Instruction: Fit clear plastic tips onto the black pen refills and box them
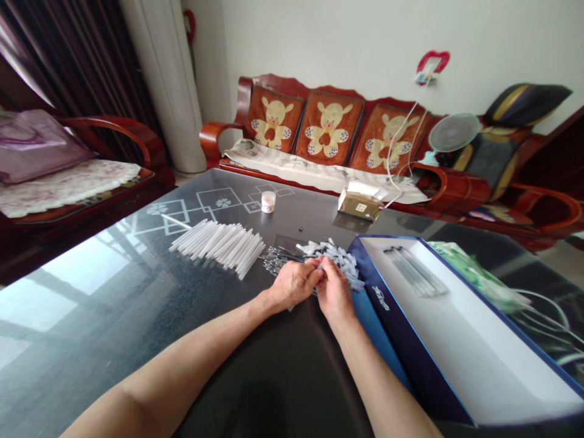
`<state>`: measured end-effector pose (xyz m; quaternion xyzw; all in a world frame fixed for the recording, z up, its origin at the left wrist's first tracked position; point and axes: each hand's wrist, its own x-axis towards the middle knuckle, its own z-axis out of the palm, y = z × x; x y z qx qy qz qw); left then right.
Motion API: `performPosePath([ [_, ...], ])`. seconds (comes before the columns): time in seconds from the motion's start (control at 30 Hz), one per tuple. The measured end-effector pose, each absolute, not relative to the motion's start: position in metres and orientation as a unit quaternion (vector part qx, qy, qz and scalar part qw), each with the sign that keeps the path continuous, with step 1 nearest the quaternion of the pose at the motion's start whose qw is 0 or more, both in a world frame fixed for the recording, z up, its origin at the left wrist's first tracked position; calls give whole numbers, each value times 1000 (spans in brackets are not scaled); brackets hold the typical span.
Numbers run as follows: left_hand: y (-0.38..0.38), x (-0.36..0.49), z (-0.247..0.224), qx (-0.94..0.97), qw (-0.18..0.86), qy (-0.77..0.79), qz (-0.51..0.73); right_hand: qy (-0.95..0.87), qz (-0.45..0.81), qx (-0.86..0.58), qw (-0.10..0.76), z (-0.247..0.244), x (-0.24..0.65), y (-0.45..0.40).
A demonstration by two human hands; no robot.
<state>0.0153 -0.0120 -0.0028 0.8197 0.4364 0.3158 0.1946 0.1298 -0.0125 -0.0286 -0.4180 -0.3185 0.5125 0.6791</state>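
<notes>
My left hand (pixel 294 283) and my right hand (pixel 335 291) meet over the table, fingers pinched together. Between the fingertips shows a small pale plastic piece (pixel 320 266), mostly hidden. Just behind my left hand lies a heap of thin dark pen refills (pixel 279 260) with metallic tips. A pile of short whitish plastic pieces (pixel 344 260) spreads behind and beside my right hand, partly covered by it. To the left, many white translucent pen barrels (pixel 218 244) lie side by side in a row.
An open blue box (pixel 381 304) with a white inside holds several finished-looking pens (pixel 415 271). Farther back on the dark glossy table (pixel 114 340) stand a small white jar (pixel 268 202) and a tissue box (pixel 360 204). A green plastic bag (pixel 479 274) and white cable lie right of the box.
</notes>
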Motion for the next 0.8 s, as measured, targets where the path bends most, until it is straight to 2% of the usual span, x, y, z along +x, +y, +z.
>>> performPosePath([
  [0.17, -11, 11, 2, 798, 346, 378, 318, -338, 531, -392, 671, -28, 158, 0],
  [0.23, -12, 12, 2, 795, 359, 379, 308, -327, 502, -402, 692, -26, 170, 3],
  [0.37, -6, 7, 3, 819, 190, 443, 310, -398, 363, -476, 695, -28, 172, -4],
  [0.5, 10, -16, 5, 785, 26, 559, 267, -591, 136, -519, 602, -33, 159, -16],
  [0.67, 31, -64, 17, 707, -26, 673, 218, -659, 45, -510, 551, -39, 157, -14],
  [0.8, 44, -103, 28, 647, 0, 743, 170, -662, 33, -512, 546, -42, 160, -10],
])
